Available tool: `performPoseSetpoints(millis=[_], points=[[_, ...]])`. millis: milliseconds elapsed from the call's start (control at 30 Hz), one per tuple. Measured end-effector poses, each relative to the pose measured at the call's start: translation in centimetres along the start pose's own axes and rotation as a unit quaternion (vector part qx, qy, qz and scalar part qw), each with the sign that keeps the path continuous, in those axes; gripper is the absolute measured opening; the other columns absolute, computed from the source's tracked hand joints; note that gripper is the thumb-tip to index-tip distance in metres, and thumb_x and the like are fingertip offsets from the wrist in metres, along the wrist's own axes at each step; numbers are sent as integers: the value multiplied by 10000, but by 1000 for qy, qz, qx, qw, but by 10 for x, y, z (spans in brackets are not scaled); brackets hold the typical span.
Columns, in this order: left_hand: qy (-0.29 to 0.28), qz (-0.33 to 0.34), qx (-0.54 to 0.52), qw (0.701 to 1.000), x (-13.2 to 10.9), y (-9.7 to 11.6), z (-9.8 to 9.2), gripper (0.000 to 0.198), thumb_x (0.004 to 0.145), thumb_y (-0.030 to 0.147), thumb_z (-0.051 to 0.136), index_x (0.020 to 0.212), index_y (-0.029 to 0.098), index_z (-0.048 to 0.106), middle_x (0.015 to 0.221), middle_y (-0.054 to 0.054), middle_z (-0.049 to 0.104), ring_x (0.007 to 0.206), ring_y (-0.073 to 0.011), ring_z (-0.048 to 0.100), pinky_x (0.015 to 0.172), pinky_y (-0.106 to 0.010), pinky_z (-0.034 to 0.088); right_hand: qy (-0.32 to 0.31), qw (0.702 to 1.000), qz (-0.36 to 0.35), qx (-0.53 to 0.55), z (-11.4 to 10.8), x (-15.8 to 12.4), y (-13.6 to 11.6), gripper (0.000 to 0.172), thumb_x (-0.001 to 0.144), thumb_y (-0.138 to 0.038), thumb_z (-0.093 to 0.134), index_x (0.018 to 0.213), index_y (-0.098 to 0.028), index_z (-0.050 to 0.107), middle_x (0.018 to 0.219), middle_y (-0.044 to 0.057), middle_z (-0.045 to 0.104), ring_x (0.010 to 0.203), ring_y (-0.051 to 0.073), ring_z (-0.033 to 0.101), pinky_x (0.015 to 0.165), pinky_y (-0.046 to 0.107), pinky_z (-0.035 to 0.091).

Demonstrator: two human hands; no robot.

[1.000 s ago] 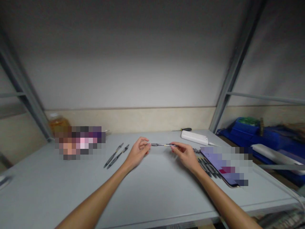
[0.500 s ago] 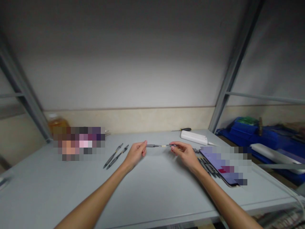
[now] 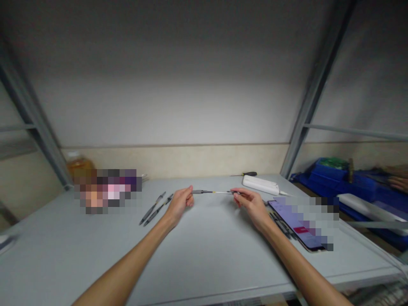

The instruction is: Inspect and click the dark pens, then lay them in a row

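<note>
Both my hands hold a thin grey pen (image 3: 212, 192) stretched level between them above the grey table (image 3: 204, 255). My left hand (image 3: 179, 204) pinches its dark grip end. My right hand (image 3: 251, 204) pinches the other end, where a pale refill section shows between the two parts. Two finished dark pens (image 3: 155, 208) lie side by side on the table, just left of my left hand. More dark pens (image 3: 279, 224) lie beside my right wrist, partly hidden by it.
A phone with a lit screen (image 3: 299, 225) lies right of my right hand. A white power strip (image 3: 260, 185) and a screwdriver (image 3: 244, 174) sit at the back. Blue bins (image 3: 338, 176) fill the right shelf. A blurred patch (image 3: 106, 190) and an amber bottle (image 3: 78, 163) are back left.
My hands have drawn apart a little, and more of the pale refill shows between the pen's two parts. The view has shifted slightly.
</note>
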State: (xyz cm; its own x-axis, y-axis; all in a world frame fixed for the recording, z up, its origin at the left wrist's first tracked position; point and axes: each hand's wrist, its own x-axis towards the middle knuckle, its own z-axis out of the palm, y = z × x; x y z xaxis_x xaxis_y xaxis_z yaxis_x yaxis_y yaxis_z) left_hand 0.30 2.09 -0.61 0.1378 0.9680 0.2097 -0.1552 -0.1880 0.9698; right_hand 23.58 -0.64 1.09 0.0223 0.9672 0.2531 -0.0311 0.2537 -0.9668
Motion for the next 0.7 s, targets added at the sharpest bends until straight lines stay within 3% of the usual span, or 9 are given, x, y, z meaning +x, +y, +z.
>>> performPoseSetpoints(millis=[700], points=[[9,-2,16,1000,-2,3,0,446,760,504,502,473,189,368,386,70,330,414,-78,357,517,-245,330,2,1000,-7,-29,0,0,0,291,629,-348,643,832,-141,678,517,-16,490,510,114,416,516,251,321]])
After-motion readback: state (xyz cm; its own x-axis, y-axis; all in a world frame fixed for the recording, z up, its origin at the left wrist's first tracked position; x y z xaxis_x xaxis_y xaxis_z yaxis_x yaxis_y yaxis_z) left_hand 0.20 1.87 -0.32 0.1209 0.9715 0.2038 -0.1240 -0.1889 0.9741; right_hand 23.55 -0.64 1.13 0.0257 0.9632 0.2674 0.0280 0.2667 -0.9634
